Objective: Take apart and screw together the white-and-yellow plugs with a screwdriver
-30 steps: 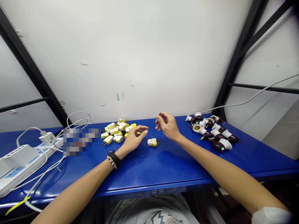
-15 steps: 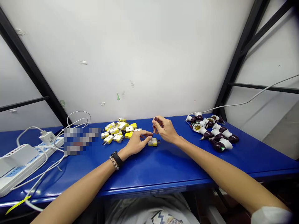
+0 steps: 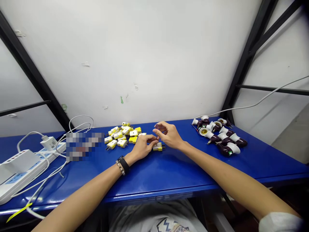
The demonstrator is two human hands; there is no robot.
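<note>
My right hand (image 3: pixel 170 134) is closed around a small screwdriver (image 3: pixel 157 127) with a dark reddish, see-through handle, its shaft mostly hidden by my fingers. Close beside it, the thumb and fingers of my left hand (image 3: pixel 143 146) come together in a pinch near the screwdriver's lower end. What they pinch is too small to make out. Just below both hands a white and yellow plug (image 3: pixel 158 147) lies on the blue table, its metal prongs pointing right. A heap of similar plugs (image 3: pixel 122 135) lies behind my left hand.
Several dark purple lamp holders with white sockets (image 3: pixel 225 140) are piled at the right on the blue table (image 3: pixel 164 177). At the left lie a white power strip (image 3: pixel 31 166), a charger (image 3: pixel 49 142) and looping cables. A blurred patch (image 3: pixel 83 146) hides something beside them.
The screwdriver has come up off the plug and tilted, and my right hand has shifted slightly left. My left fingers have lifted from the plug to a pinch beside the screwdriver's lower end.
</note>
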